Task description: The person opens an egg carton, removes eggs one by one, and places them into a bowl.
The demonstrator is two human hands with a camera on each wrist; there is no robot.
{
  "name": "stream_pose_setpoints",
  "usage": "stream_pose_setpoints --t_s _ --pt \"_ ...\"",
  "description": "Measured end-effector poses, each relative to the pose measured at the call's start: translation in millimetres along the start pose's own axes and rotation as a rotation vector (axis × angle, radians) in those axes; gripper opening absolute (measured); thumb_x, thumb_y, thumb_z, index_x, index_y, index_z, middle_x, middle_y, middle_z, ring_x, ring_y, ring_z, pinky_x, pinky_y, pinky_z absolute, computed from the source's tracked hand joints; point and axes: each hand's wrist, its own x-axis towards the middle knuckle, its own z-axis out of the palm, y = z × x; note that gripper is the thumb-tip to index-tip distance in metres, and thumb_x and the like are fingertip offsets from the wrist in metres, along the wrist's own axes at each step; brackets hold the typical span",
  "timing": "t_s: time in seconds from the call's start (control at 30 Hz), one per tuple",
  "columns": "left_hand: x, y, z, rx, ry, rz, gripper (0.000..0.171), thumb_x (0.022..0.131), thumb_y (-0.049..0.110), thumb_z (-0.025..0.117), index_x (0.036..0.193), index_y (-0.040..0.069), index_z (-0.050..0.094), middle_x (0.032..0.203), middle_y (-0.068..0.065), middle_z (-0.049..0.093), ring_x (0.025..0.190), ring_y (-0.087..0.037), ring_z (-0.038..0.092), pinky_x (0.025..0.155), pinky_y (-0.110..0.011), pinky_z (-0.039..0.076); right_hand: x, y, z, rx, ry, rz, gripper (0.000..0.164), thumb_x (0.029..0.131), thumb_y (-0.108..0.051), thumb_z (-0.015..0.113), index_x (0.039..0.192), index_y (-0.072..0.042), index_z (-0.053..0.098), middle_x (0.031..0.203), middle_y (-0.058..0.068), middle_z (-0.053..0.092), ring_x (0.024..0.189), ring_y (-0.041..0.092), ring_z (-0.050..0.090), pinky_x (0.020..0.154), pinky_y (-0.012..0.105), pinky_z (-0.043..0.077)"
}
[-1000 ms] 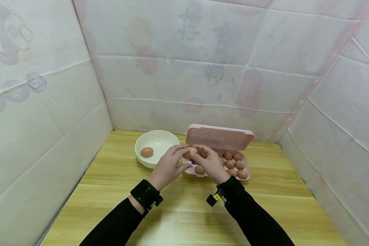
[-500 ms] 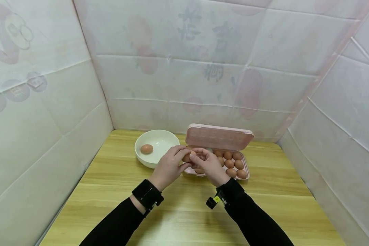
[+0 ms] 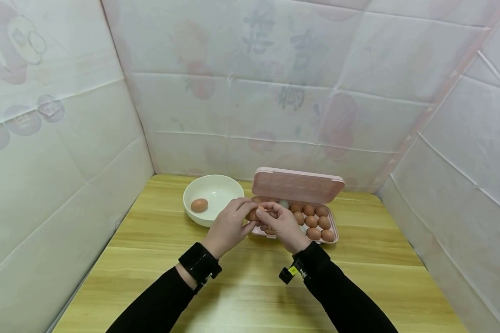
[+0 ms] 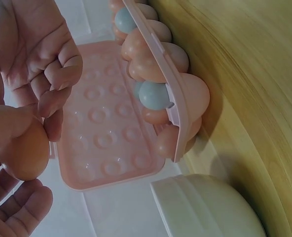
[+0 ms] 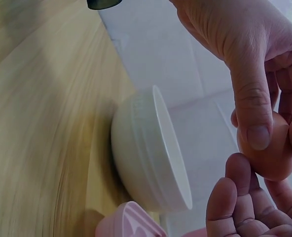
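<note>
Toward the table's [image 3: 233, 296] far edge, a person's right hand [image 3: 286, 226] is pinching a brown egg [image 4: 28, 154] between thumb and fingers; the left hand [image 3: 228, 227] is gripping its other side with curved fingers. The egg is being held off the table, by the left end of an open pink carton [image 3: 297, 185] holding more eggs [image 3: 311, 222]. Just left, a white bowl [image 3: 222, 194] is containing one egg.
</note>
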Motion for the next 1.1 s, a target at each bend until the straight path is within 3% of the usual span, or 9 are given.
stream_pose_setpoints --t_s 0.37,0.63,0.8,1.1 --pt "1.0 -2.0 -4.1 -0.008 -0.039 -0.029 0.040 0.086 0.013 0.090 0.119 0.008 0.070 0.122 -0.011 0.070 0.113 -0.027 0.069 0.094 -0.035 0.063 -0.7 0.1 -0.3 -0.029 -0.015 0.005 0.046 0.111 -0.032 0.061 0.148 -0.006 0.053 0.106 -0.009 0.077 0.097 0.009 0.073 0.087 0.024 0.060" --pt "-1.0 -10.3 -7.3 -0.018 -0.028 -0.070 0.045 0.085 0.013 0.091 0.123 0.004 0.070 0.121 -0.012 0.070 0.111 -0.028 0.069 0.091 -0.038 0.064 -0.5 2.0 -4.9 -0.068 -0.001 0.016 0.049 0.111 -0.031 0.061 0.150 -0.004 0.051 0.112 -0.002 0.076 0.094 0.009 0.072 0.087 0.026 0.060" --pt "-2.5 -19.0 -10.5 -0.030 -0.020 -0.092 0.043 0.084 0.010 0.091 0.122 0.003 0.070 0.119 -0.013 0.070 0.109 -0.030 0.069 0.091 -0.039 0.064 -0.5 4.0 -8.1 -0.072 0.010 0.021 0.051 0.110 -0.030 0.061 0.152 -0.002 0.051 0.118 0.000 0.075 0.099 0.009 0.071 0.097 0.037 0.060" --pt "-10.6 -42.1 -13.6 -0.016 -0.069 -0.253 0.039 0.086 0.014 0.090 0.119 0.005 0.072 0.119 -0.013 0.072 0.111 -0.030 0.069 0.094 -0.043 0.062 -0.1 8.7 -12.3 -0.091 0.060 0.015 0.047 0.111 -0.027 0.061 0.149 0.000 0.054 0.127 0.009 0.073 0.100 0.011 0.071 0.105 0.053 0.057"
